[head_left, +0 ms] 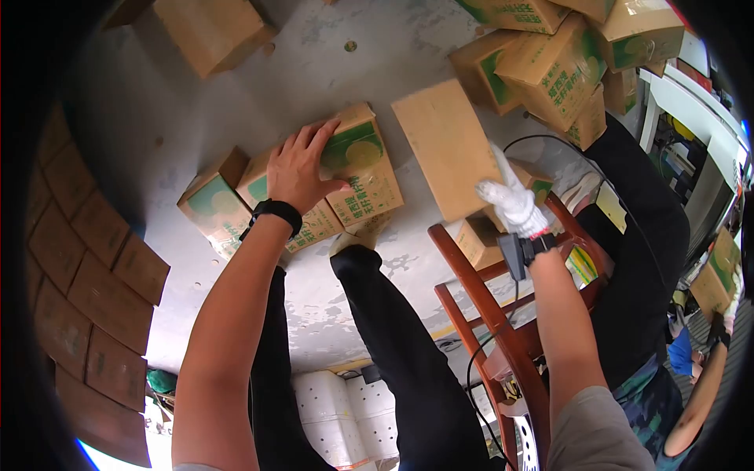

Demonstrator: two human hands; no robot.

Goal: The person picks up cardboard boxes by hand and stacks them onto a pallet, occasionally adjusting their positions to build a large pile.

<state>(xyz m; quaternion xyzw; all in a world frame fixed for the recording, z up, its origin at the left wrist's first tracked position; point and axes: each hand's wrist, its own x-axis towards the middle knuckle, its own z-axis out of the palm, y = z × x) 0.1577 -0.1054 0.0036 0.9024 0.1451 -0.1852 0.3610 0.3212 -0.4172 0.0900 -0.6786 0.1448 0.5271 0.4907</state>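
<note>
L hand (302,169) open, palm flat on green-print carton (363,157), on floor (314,63) centre-left. R hand (512,202), white glove, grips near edge of plain carton (444,145), raised, right of it. Red chair (503,330) near right.

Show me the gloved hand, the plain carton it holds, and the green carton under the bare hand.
right hand (512,202), head view, back of the white glove.
plain carton (441,145), head view, middle of its blank face.
green carton (367,169), head view, its printed top face.
</note>
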